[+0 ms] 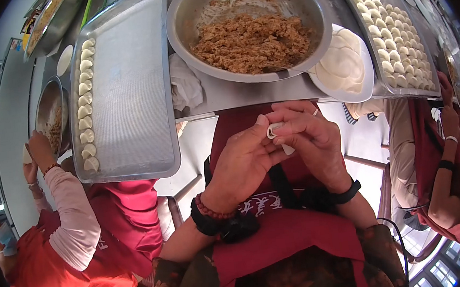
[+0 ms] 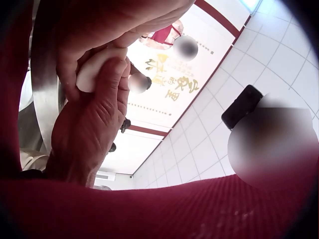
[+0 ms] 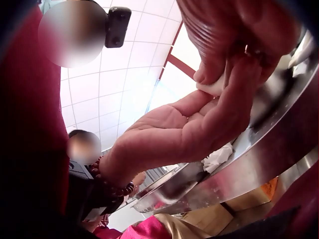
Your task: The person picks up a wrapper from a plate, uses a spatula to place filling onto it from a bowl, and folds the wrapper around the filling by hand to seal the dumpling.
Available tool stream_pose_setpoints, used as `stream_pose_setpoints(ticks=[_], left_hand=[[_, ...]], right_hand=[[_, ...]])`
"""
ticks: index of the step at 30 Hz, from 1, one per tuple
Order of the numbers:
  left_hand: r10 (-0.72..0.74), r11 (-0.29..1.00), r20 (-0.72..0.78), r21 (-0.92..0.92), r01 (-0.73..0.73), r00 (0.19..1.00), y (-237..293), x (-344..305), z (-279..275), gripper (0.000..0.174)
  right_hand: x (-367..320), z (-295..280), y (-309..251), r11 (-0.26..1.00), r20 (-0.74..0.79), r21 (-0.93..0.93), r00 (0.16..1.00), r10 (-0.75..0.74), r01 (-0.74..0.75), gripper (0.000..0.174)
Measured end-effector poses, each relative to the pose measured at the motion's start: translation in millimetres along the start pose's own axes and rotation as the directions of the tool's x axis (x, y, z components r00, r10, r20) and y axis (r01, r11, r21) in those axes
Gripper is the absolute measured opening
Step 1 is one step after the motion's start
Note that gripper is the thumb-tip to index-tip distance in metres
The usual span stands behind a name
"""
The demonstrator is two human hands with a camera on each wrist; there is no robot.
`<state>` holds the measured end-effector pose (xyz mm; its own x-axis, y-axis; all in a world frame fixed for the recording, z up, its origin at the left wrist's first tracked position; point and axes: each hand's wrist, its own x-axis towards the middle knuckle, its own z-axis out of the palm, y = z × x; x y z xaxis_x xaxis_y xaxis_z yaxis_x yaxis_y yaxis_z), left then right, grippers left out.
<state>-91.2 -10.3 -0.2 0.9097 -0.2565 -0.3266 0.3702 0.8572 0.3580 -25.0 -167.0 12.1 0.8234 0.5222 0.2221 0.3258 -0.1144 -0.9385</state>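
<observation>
A small white dough piece (image 1: 274,130) is pinched between both hands, in front of the apron and below the table's edge. My left hand (image 1: 239,162) curls its thumb and fingers round it from one side, and my right hand (image 1: 319,139) grips it from the other. In the left wrist view the pale dough (image 2: 94,72) shows between the fingers of both hands. The right wrist view shows only a sliver of the dough (image 3: 213,87); fingers hide the rest. Beyond the hands stands a steel bowl (image 1: 175,34) of brown filling (image 1: 253,40).
Right of the bowl, a white plate (image 1: 367,87) holds stacked wrappers (image 1: 342,64). A tray (image 1: 129,87) on the left has one column of dumplings (image 1: 86,122); another tray (image 1: 404,90) on the right holds several rows. A white cloth (image 1: 183,84) lies beside the bowl. People sit on both sides.
</observation>
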Motion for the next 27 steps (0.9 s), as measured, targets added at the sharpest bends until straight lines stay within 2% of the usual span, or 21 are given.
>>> stream_pose_setpoints(ticks=[2, 5, 8, 11, 14, 17, 18, 20, 23, 26, 27], left_hand=[[0.001, 0.999, -0.018, 0.048, 0.000, 1.000, 5, -2, 5, 0.038], [0.005, 0.995, -0.085, 0.104, 0.004, 0.996, 9, -5, 12, 0.032], [0.018, 0.978, -0.117, 0.209, 0.007, 0.993, 14, -5, 19, 0.028], [0.021, 0.965, -0.145, 0.261, 0.017, 0.989, 14, -6, 21, 0.024], [0.004, 0.974, -0.115, 0.224, 0.022, 0.993, 11, -5, 13, 0.027], [-0.017, 0.995, -0.096, 0.094, 0.026, 0.995, 8, -3, 8, 0.039], [-0.023, 0.999, -0.097, 0.039, 0.027, 0.995, 7, -3, 8, 0.043], [-0.045, 0.997, -0.068, 0.055, 0.049, 0.997, 9, -2, 11, 0.051], [-0.066, 0.996, -0.012, 0.058, 0.067, 0.998, 10, -2, 8, 0.056], [-0.060, 0.997, -0.033, 0.048, 0.061, 0.998, 11, -3, 16, 0.058], [-0.053, 0.997, -0.054, 0.045, 0.055, 0.997, 11, -3, 20, 0.059]], right_hand=[[0, -1, 0, 0.998, 0.018, -0.040, 0.999, -0.046, 0.047, 0.016], [-4, 3, 2, 0.990, -0.026, 0.120, 0.997, 0.079, -0.075, 0.021], [-6, 7, -1, 0.916, -0.004, 0.350, 0.978, 0.209, -0.195, 0.029], [-7, 8, 6, 0.939, 0.016, 0.318, 0.991, 0.132, -0.130, 0.037], [-5, 5, -9, 0.942, 0.039, 0.226, 0.969, 0.245, -0.247, 0.028], [-3, 3, 1, 0.996, 0.034, 0.061, 0.997, 0.062, -0.064, 0.019], [-4, 3, 1, 0.989, 0.023, 0.114, 0.996, 0.092, -0.094, 0.017], [-6, 3, 2, 0.964, 0.008, 0.220, 0.989, 0.151, -0.149, 0.013], [-8, 3, 4, 0.945, 0.005, 0.268, 0.981, 0.192, -0.186, 0.018], [-1, -4, -12, 0.926, 0.077, 0.168, 0.941, 0.329, -0.337, 0.022], [0, -5, -11, 0.954, 0.098, 0.126, 0.960, 0.262, -0.273, 0.023]])
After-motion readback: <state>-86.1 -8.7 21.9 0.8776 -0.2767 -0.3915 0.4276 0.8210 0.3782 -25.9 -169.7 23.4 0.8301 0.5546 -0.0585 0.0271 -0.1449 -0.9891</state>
